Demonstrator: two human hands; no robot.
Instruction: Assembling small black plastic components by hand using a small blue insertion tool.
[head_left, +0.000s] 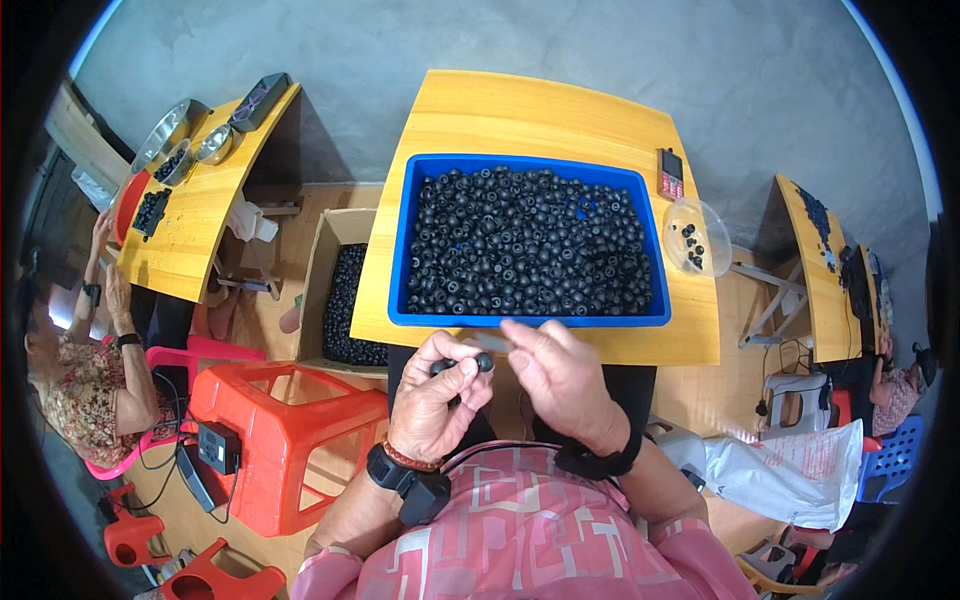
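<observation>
The left hand (430, 405) pinches at least 2 round black pieces (484, 363) between thumb and fingers; its palm hides whatever else it may hold. Motion blurs the right hand (560, 380), its fingers bent toward the left; I cannot tell whether it grips the thin grey streak at its fingertips. Both are just before a blue tray (530, 321) heaped with similar pieces, whose lower layers are hidden. The table edge partly covers a cardboard box (313, 290) of more pieces. The tray rests on a yellow wooden table (540, 100), beside a clear dish (713, 252) holding a few pieces. Behind rises a grey wall (500, 40); a red stool (260, 440) stands left. The dark rim crops 2 co-workers, 1 on each side.
</observation>
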